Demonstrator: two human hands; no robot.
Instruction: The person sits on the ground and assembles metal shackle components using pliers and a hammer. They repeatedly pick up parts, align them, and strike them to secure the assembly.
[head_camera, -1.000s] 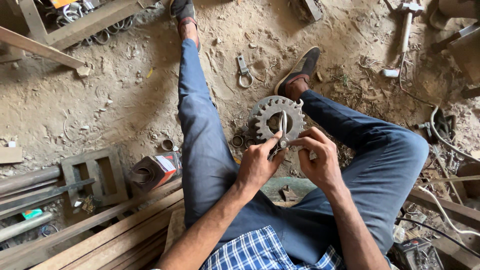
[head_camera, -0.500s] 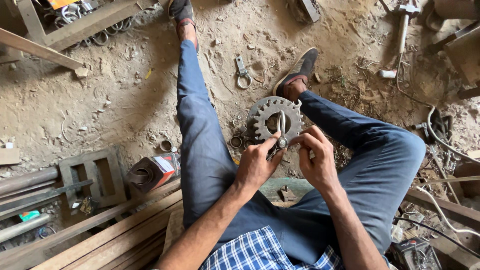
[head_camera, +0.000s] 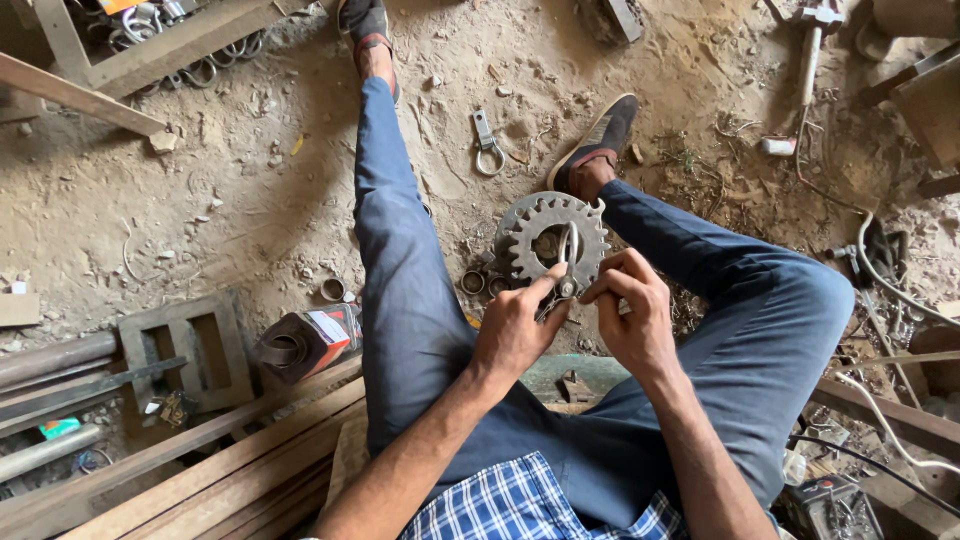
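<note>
The left hand (head_camera: 515, 335) and right hand (head_camera: 630, 320) sit side by side, fingers (head_camera: 610, 280) pinched shut around the handles of a small pair of pliers (head_camera: 568, 268). Its tips point toward twelve o'clock, over the centre of a toothed steel sprocket (head_camera: 552, 240) on the dirt floor (head_camera: 200, 200). At eleven o'clock beyond lies a metal shackle (head_camera: 486, 142).

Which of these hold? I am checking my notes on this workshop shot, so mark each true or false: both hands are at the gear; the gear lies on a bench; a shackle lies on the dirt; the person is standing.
1. Both hands are at the toothed gear: true. The left hand and right hand meet at a thin metal tool over its centre.
2. The gear lies on a bench: false. It sits low between the legs, over the dirt floor.
3. A metal shackle lies on the dirt: true.
4. The person is standing: false. They sit with legs spread.
</note>
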